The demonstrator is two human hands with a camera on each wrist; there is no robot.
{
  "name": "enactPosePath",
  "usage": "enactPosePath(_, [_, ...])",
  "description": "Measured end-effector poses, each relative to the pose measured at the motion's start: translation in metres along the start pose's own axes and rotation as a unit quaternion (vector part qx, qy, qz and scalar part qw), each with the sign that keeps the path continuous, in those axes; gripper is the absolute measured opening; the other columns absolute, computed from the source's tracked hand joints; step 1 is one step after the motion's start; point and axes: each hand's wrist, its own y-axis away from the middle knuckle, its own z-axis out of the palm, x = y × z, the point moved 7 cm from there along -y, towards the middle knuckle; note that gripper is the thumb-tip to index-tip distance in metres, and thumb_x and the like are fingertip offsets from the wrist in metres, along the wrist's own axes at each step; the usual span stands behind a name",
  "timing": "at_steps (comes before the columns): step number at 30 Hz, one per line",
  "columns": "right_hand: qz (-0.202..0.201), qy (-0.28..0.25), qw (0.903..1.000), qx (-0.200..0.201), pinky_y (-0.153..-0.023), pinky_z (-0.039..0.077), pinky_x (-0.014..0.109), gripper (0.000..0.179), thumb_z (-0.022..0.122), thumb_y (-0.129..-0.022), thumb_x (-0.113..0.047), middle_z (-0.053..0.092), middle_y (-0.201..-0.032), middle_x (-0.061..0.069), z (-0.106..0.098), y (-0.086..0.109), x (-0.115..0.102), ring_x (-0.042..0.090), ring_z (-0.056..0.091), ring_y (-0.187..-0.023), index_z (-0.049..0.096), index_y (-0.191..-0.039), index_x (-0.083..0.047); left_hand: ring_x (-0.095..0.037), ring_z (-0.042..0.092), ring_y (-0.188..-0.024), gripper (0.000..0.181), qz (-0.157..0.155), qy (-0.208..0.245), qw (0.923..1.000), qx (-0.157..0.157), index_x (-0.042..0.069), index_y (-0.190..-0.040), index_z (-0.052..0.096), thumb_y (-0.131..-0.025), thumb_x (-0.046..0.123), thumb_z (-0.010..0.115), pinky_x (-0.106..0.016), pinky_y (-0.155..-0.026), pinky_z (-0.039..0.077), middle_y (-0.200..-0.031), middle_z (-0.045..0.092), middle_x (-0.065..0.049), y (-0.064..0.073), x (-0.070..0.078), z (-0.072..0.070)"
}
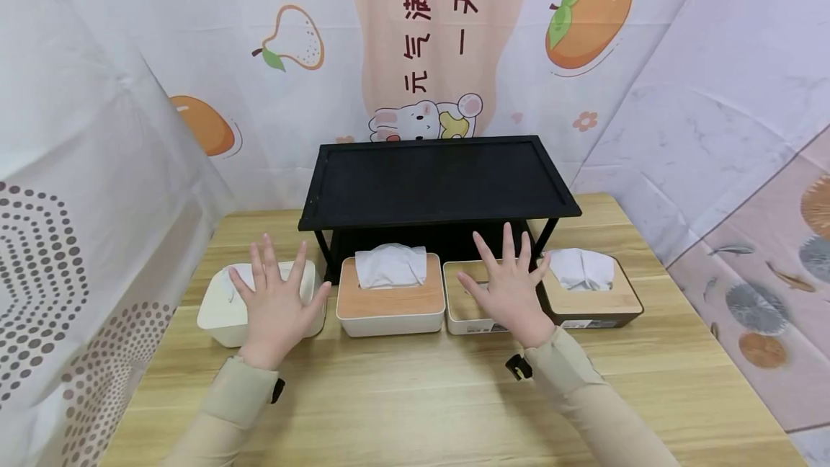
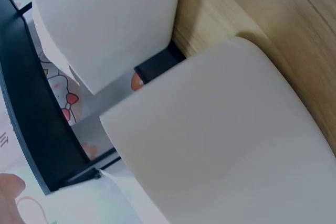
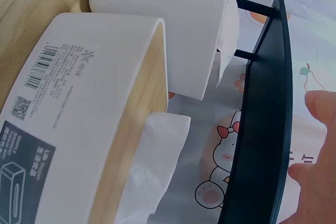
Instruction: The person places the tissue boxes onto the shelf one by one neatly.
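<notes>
Left grip (image 1: 279,305) released, fingers spread flat over the cream box (image 1: 217,316) at the left end of the row; touching or hovering, cannot tell. Right grip (image 1: 509,287) likewise released, splayed over the wood-lidded white box (image 1: 454,317), third along. Four boxes in all on the bench (image 1: 415,395), packed side by side just in front of the black shelf (image 1: 437,179).

Likely trouble, as a judgement: hardly any gap between neighbours, so fingers closing on a side wall may shove the second box (image 1: 389,308) or the dark box (image 1: 593,312) out of line. Smooth walls, so may slip in a loose hold. Low shelf top close behind, so may knock against its edge or legs. Upright tissue (image 1: 391,265) easy to snag and drag out.
</notes>
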Motion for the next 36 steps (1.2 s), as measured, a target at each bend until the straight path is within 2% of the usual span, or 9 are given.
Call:
enactPosePath(11, [-0.011,0.019,0.9997,-0.012,-0.099,-0.006,0.077,0.073,0.051,-0.089,-0.059,0.001,-0.157,0.023,0.002,-0.005,-0.012,0.050,-0.003,-0.141,0.027,-0.150,-0.027,-0.043,-0.013,-0.143,0.073,-0.001,0.002,0.9997,0.023,0.015,-0.148,0.032,-0.091,0.058,0.045,-0.074,-0.101,-0.011,-0.156,-0.011,-0.025,0.010,-0.021,-0.009])
enactPosePath(19, [-0.015,0.007,0.9992,-0.036,-0.101,-0.008,0.074,0.073,0.050,-0.089,-0.060,-0.001,-0.158,0.020,0.018,-0.007,-0.027,0.046,-0.008,-0.142,0.026,-0.150,-0.029,-0.045,-0.013,-0.142,0.072,-0.013,-0.010,0.9999,0.002,0.014,-0.149,0.029,-0.092,0.055,0.047,-0.072,-0.101,-0.015,-0.155,-0.013,-0.027,0.023,-0.046,-0.011])
enactPosePath(28, [-0.047,-0.008,0.9976,-0.051,-0.102,-0.008,0.073,0.071,0.050,-0.090,-0.058,-0.001,-0.158,0.019,0.034,-0.007,-0.055,0.045,-0.006,-0.143,0.028,-0.150,-0.028,-0.045,-0.020,-0.140,0.074,-0.040,-0.024,0.9987,-0.019,0.017,-0.153,0.018,-0.094,0.054,0.043,-0.072,-0.099,-0.019,-0.153,-0.021,-0.024,0.041,-0.080,-0.012])
enactPosePath(36, [-0.078,0.005,0.9953,-0.058,-0.103,-0.002,0.073,0.071,0.049,-0.089,-0.061,0.004,-0.158,0.019,0.049,-0.009,-0.081,0.045,-0.001,-0.143,0.028,-0.149,-0.031,-0.047,-0.019,-0.139,0.074,-0.059,-0.023,0.9979,-0.015,0.017,-0.153,0.016,-0.094,0.054,0.043,-0.069,-0.101,-0.020,-0.152,-0.019,-0.027,0.052,-0.105,-0.012])
